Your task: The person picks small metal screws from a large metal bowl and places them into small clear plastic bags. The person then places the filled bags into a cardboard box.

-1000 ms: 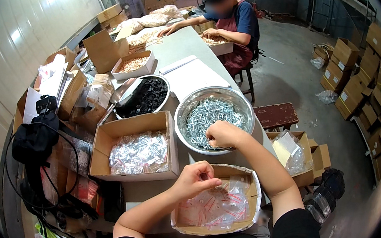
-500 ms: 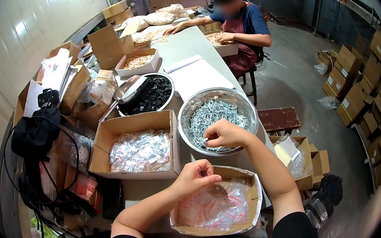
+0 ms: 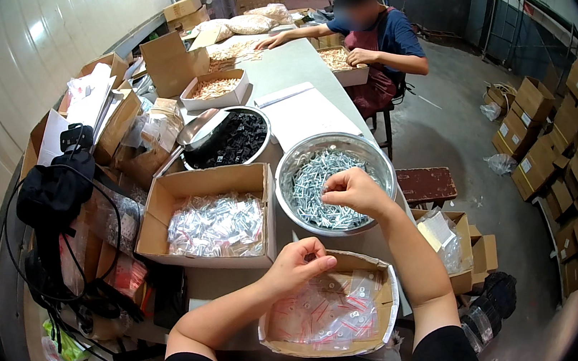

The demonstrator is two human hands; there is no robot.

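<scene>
In the head view, the right hand (image 3: 358,192) is just above the heap of silvery screws (image 3: 311,192) in a round steel bowl (image 3: 283,188), its thumb and fingers drawn close together — whether a screw is between them, I cannot tell. The left hand (image 3: 300,265) is over the upper left edge of a shallow carton (image 3: 390,303) near the person's body, thumb and fingers curled narrowly toward each other; what they may grip is too small to make out. In that carton lie flat clear bags (image 3: 355,301) with red strips and small pale washers. The steel bowl stands beyond the carton on a grey table (image 3: 308,65). Left of both is a larger cardboard box (image 3: 220,183) with many shiny clear packets (image 3: 215,223) inside. Behind it, a bowl (image 3: 265,143) of black pieces (image 3: 240,140) has a metal scoop (image 3: 197,132) at its left edge, and white paper (image 3: 315,115) lies just to its right. Farther back is a white box (image 3: 221,102) of tan pieces. At the far side a co-worker (image 3: 396,44) in a dark red apron sits, one hand on the table, the other at a box (image 3: 354,78) of similar tan pieces
</scene>
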